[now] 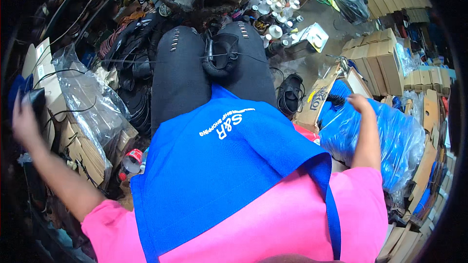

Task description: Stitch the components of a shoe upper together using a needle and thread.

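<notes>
A black shoe (220, 58) with a padded collar sits in my lap between my dark-trousered knees. A thin dark thread (161, 62) runs across it from side to side. My left hand (25, 122) is stretched far out to the left, smeared by motion, beside a shiny black piece (37, 100); whether it grips that piece is unclear. Out to the right, my right hand (360, 103) has its fingers curled closed over a blue plastic-wrapped bundle (380, 136). Just beside those fingers is a dark bristly thing (335, 100); what they hold is hidden.
A blue apron (204, 165) covers my front. Several white bottles (275, 31) stand ahead, right of my knees. Another black shoe (291, 92) lies on the floor. Cardboard boxes (373, 61) are stacked at right; clear plastic sheeting (87, 102) and a plastic bottle (130, 163) are at left.
</notes>
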Demonstrator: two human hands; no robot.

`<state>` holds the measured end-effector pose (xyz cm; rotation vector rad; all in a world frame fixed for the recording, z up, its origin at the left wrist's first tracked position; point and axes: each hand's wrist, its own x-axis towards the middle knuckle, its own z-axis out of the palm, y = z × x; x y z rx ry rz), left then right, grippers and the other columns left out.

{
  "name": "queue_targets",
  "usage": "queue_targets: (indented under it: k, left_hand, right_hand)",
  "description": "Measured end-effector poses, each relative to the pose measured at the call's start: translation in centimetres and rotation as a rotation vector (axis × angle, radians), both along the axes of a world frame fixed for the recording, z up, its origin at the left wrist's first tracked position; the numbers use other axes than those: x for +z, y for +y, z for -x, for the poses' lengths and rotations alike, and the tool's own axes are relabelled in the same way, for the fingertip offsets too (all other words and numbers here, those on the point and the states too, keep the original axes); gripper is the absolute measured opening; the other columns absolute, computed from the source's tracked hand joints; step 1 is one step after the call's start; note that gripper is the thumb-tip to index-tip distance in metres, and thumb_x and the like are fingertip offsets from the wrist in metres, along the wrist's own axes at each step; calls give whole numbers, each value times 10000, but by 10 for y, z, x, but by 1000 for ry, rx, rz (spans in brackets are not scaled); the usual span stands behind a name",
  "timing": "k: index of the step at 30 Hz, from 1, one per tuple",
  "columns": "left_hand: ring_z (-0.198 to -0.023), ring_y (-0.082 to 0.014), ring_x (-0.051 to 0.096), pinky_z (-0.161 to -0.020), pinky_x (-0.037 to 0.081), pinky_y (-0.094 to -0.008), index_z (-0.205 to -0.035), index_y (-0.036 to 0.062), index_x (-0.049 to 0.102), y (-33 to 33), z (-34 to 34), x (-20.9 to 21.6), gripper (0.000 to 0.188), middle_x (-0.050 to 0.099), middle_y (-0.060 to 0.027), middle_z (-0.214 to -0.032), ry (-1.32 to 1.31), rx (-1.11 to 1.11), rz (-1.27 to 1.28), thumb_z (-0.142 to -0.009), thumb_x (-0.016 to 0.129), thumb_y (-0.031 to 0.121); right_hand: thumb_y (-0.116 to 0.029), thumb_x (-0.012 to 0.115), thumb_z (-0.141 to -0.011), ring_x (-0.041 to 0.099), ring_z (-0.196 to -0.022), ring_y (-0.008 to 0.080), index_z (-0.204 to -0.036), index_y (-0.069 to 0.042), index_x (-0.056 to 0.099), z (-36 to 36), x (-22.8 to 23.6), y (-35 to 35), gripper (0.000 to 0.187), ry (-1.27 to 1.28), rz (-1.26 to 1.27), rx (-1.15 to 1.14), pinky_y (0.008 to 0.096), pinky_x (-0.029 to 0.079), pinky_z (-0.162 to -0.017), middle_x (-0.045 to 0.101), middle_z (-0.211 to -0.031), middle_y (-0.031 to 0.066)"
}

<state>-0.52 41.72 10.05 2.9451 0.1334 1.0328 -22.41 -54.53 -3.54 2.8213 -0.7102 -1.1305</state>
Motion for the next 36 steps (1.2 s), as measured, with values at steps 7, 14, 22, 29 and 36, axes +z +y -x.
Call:
queue_targets:
  k: [7,14,22,29,36]
  left_hand:
    - [-1132,-243,550,-966,433,-352,-1137,119,652,-352,11,-85,400,598,-97,-1197,684,-1065,616,-743,699,70]
    - [-916,-126,560,-836,438,-290,-978,8,653,-399,-23,-113,249,619,-42,-931,1099,-1173,706,-798,707,172]
    - [-897,-131,542,-851,403,-261,-940,6,668,-399,-31,-126,235,574,-20,-888,1413,-1210,1095,-789,703,182]
    - [-894,-129,529,-858,388,-259,-986,10,686,-400,-32,-129,256,567,-14,-878,1464,-1228,1117,-799,685,185]
    - [-920,-132,580,-872,435,-261,-1047,-18,667,-402,-34,-131,295,633,-42,-949,1485,-1255,1062,-809,677,157]
  right_hand:
    - [-152,573,-885,557,-867,173,-1245,-83,569,-143,30,293,366,-703,-963,274,324,444,-805,598,-930,88]
    - [-105,654,-830,549,-776,80,-974,-12,617,-179,48,331,175,-637,-1092,228,247,463,-711,601,-829,-1]
    - [-82,707,-757,595,-791,137,-841,-59,697,-181,48,329,87,-716,-943,427,267,477,-726,631,-834,25]
    - [-83,722,-741,559,-776,134,-851,-78,709,-176,39,323,111,-759,-1015,425,262,453,-708,577,-759,8]
    - [-50,719,-742,553,-760,111,-850,-68,704,-170,27,330,110,-749,-1082,401,261,453,-687,571,-771,7]
